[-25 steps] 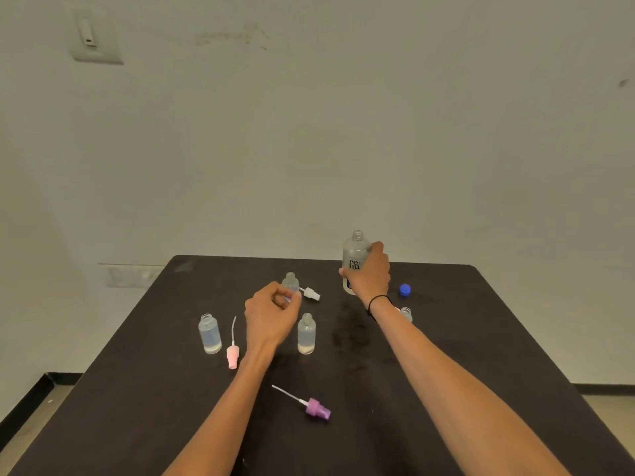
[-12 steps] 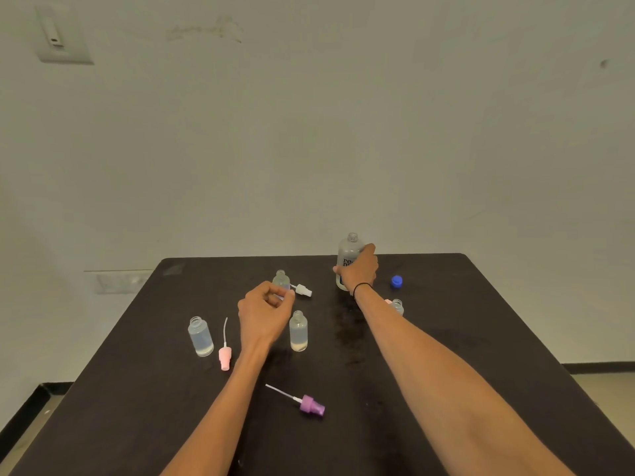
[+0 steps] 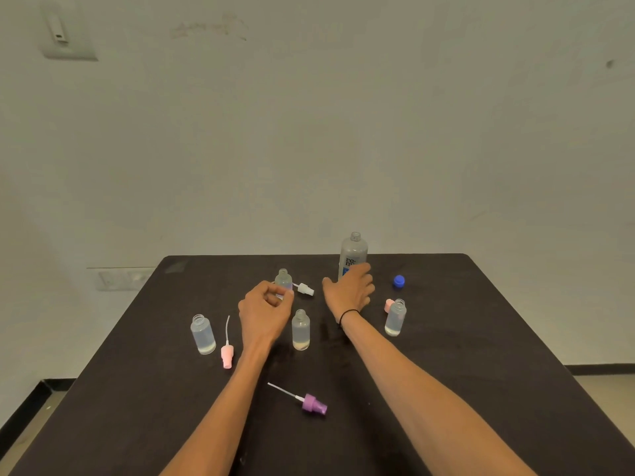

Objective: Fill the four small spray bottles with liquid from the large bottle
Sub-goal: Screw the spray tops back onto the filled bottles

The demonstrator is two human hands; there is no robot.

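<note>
Dark tabletop [image 3: 481, 389] carries everything, and the large bottle [image 3: 354, 254] stands uncapped and upright toward twelve o'clock of its centre. Right hand [image 3: 350, 290] hovers just in front of that bottle's lower label, fingers loosely spread and slightly curled, thumb out toward nine o'clock; whether the fingertips touch the bottle cannot be told, and nothing is gripped. Left hand [image 3: 264, 310] sits at nine o'clock of the right one, fingers curled in with thumb and forefinger pressed together in a pinch; what lies between them is too small to tell.

Four small spray bottles stand open and upright: one [image 3: 283, 280] just beyond the left hand's knuckles, one [image 3: 300, 330] just beside that hand at three o'clock, one [image 3: 202, 334] well out at nine o'clock, and one [image 3: 396, 318] at three o'clock of the right wrist. Each shows clear liquid.

Loose parts lie flat: a purple spray head [image 3: 313, 404] at six o'clock, a pink spray head [image 3: 226, 355], a white spray head [image 3: 305, 289], and a blue cap [image 3: 398, 281].
</note>
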